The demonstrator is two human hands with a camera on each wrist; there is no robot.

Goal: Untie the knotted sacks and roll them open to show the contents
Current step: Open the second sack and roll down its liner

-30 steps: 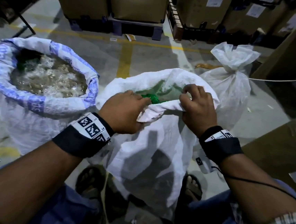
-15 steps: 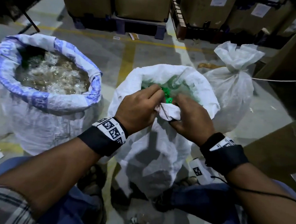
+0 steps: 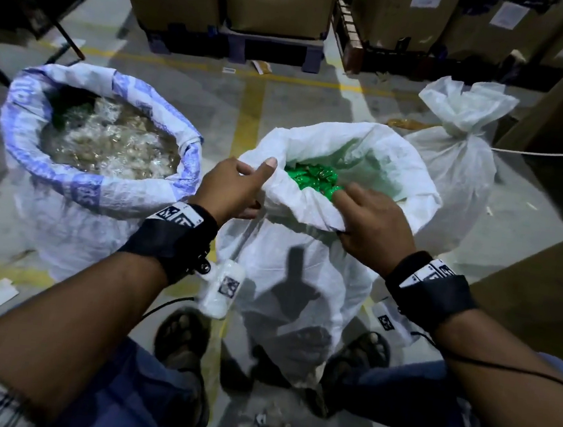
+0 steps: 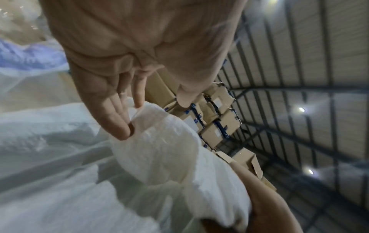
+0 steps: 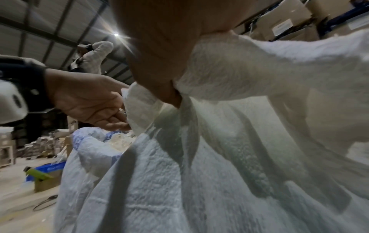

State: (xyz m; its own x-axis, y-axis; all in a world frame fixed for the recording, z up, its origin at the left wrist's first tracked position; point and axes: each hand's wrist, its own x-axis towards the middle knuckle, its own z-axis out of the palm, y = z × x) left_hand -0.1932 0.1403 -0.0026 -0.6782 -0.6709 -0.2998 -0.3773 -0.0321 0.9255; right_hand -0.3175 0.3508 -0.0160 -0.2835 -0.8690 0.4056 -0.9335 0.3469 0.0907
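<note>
White sack (image 3: 301, 284) rim gripped by right hand (image 3: 371, 229), fingers curled over; pinched by left hand (image 3: 231, 187) (thumb raised). Box labels (image 3: 506, 11) unreadable.

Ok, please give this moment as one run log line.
step: rolling rim | left hand: holds middle sack rim | right hand: grips rim | green packets visible | left sack: open | far sack: knotted

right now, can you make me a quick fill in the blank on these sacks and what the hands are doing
1. The middle sack shows small ____ packets inside.
2. The sack behind it on the right has its neck ____.
3. The blue-printed sack has its rim rolled ____.
4. The left hand and right hand both grip the ____ sack's rim.

Missing words: green; tied; down; middle
</note>
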